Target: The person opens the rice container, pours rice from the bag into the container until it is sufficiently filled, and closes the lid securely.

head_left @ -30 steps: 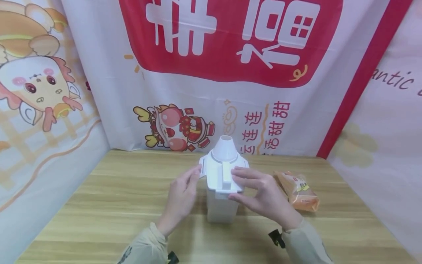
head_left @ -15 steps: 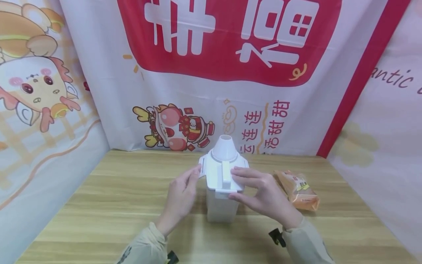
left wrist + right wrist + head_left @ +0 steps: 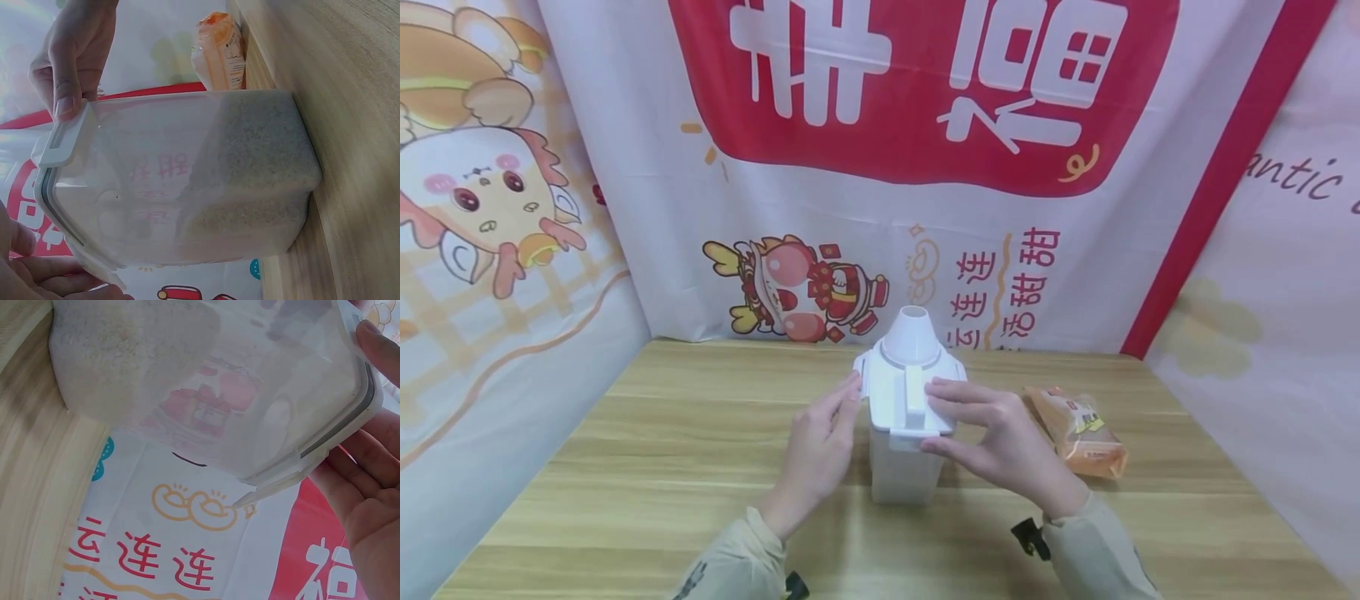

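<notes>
A tall translucent rice container (image 3: 907,475) stands upright on the table, with rice (image 3: 262,150) filling its lower part. Its white lid (image 3: 889,400) carries a cone-shaped white cup (image 3: 913,342) and a raised bar. With the fingertips of my left hand (image 3: 822,437), I touch the left side latch (image 3: 94,265), which flares out from the container wall. My right hand (image 3: 1000,433) grips the lid, its fingers by the raised bar and its thumb on the front latch (image 3: 67,137). Another latch (image 3: 281,487) juts outward in the right wrist view.
An orange printed food bag (image 3: 1078,437) lies on the wooden table (image 3: 700,467) to the right of the container. Printed cloth (image 3: 820,200) hangs behind the table and along both sides.
My left fingers have shifted slightly up and inward against the left latch, and that latch sits a little differently. The right hand, container and bag have not visibly moved.
</notes>
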The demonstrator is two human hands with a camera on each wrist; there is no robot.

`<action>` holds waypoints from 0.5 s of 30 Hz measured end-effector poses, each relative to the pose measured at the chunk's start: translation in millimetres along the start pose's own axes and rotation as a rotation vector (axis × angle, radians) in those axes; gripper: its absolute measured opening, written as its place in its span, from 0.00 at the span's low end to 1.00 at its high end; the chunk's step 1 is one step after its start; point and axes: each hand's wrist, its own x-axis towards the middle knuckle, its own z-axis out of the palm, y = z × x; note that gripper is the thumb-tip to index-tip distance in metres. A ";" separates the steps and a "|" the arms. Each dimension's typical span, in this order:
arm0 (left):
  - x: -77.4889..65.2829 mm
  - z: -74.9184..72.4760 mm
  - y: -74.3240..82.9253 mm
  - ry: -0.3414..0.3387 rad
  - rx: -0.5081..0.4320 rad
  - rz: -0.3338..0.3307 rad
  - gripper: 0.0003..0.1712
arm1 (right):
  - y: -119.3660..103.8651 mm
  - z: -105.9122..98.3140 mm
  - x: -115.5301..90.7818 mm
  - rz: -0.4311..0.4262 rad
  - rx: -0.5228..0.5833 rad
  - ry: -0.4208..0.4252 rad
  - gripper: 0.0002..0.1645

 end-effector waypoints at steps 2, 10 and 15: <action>0.2 -0.3 0.9 0.002 0.000 -0.001 0.22 | 0.0 0.1 -0.3 0.007 0.001 -0.002 0.28; 0.3 -0.5 1.1 -0.005 0.015 -0.011 0.22 | -0.2 -0.2 0.5 0.006 0.011 0.000 0.28; 0.9 -0.2 -1.3 -0.002 0.013 -0.017 0.21 | 0.6 0.2 0.5 0.012 0.008 -0.006 0.28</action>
